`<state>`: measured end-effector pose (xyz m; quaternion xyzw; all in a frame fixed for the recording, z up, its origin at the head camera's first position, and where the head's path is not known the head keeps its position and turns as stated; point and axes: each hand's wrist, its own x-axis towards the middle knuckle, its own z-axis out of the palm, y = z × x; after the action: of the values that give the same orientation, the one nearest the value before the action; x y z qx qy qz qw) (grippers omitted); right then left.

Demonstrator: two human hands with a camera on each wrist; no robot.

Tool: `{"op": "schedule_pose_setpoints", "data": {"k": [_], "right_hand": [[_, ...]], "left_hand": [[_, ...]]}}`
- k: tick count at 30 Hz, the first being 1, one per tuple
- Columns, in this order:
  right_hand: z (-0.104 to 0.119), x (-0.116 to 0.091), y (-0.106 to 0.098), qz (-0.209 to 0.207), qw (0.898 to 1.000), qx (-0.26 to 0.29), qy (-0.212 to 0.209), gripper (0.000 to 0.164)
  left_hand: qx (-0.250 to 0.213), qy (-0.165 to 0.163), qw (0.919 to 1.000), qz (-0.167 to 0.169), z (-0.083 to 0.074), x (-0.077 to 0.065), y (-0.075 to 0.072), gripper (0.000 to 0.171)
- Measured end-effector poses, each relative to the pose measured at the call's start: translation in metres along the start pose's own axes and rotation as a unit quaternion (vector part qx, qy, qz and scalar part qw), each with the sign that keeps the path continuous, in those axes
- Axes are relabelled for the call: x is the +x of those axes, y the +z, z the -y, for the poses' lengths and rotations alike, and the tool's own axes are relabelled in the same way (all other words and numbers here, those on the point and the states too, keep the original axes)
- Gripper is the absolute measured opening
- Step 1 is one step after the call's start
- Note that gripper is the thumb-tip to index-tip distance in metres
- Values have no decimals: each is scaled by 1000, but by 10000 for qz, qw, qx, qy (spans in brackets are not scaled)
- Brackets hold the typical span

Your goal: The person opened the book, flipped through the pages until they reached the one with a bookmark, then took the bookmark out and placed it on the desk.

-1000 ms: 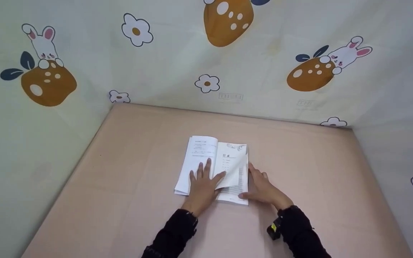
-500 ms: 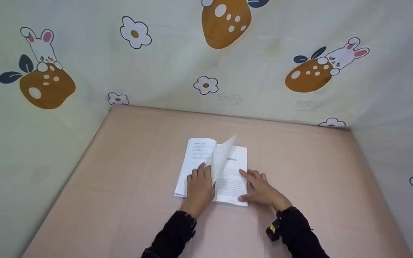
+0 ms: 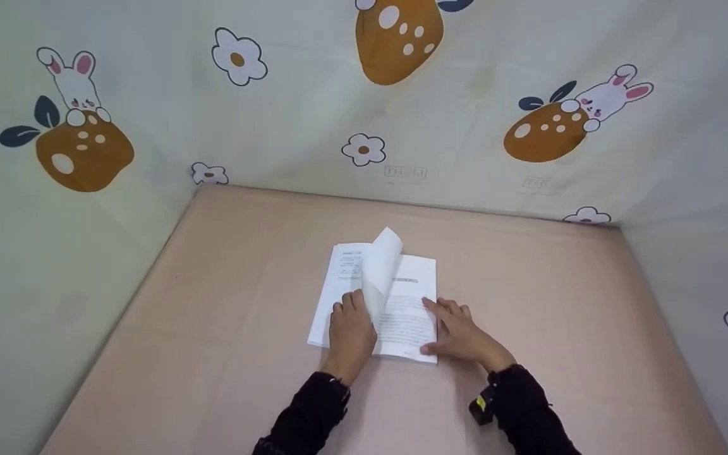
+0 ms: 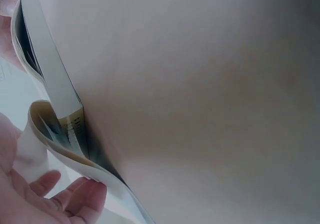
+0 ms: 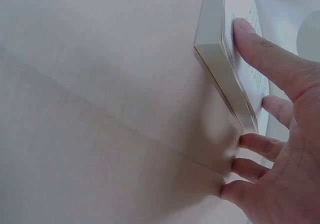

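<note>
An open book [image 3: 408,316] with white printed pages lies on the table. One page [image 3: 382,265] stands lifted near the spine and curls over to the left. My left hand [image 3: 351,332] rests over the left half with its fingers bent and holds the lower part of this page by the thumb side; the page partly hides the thumb. In the left wrist view, fingers [image 4: 92,201] lie on the curved left pages. At the right edge is my right hand [image 3: 462,335]. Its thumb [image 5: 260,49] presses the right page, while the lower fingers touch the tabletop.
A beige-pink cover lies over the table [image 3: 244,272]. Pale walls [image 3: 288,114] printed with rabbits, brown fruit and flowers enclose it at the back and both sides. A small black device [image 3: 481,407] is strapped at the right wrist.
The page has gone from lying across the right half to standing up and curling left. My left hand's fingers have drawn in. My right index finger has moved onto the page.
</note>
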<state>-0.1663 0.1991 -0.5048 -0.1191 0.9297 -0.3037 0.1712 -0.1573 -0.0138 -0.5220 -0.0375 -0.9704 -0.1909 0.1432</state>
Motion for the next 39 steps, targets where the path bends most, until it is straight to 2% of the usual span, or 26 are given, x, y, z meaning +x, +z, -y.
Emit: {"op": "schedule_pose_setpoints", "data": {"k": [3,6,10,13,18,23,27,32,36,39], "right_hand": [[0,0,0,40,10000,25,-15,92],[1,-1,1,33,10000,46,2,92],[2,-1,2,48,10000,54,63,92],[2,-1,3,95,9999,78,78,93],[2,0,2,54,9999,100,56,95],[2,-1,2,148,9998,59,85,96],[3,-1,1,117,9999,42,119,94],[3,-2,0,146,9998,41,145,93],[1,-2,0,92,9999,95,41,94],[1,0,-1,74,9999,68,-68,95]], "left_hand": [[-207,-120,9995,190,0,-2,-1,67],[-479,-332,9976,371,1,-1,-2,85],[-623,-512,9949,610,3,-1,-2,93],[-470,-484,9950,734,5,-2,-2,92],[-257,-304,9964,750,9,-4,-3,86],[-177,-222,9973,684,11,-6,-4,72],[100,-98,9980,616,10,-4,-4,58],[376,-59,9969,688,7,-2,-4,49],[446,36,9976,520,5,-2,-5,39],[463,49,9980,429,4,-3,-4,45]]}}
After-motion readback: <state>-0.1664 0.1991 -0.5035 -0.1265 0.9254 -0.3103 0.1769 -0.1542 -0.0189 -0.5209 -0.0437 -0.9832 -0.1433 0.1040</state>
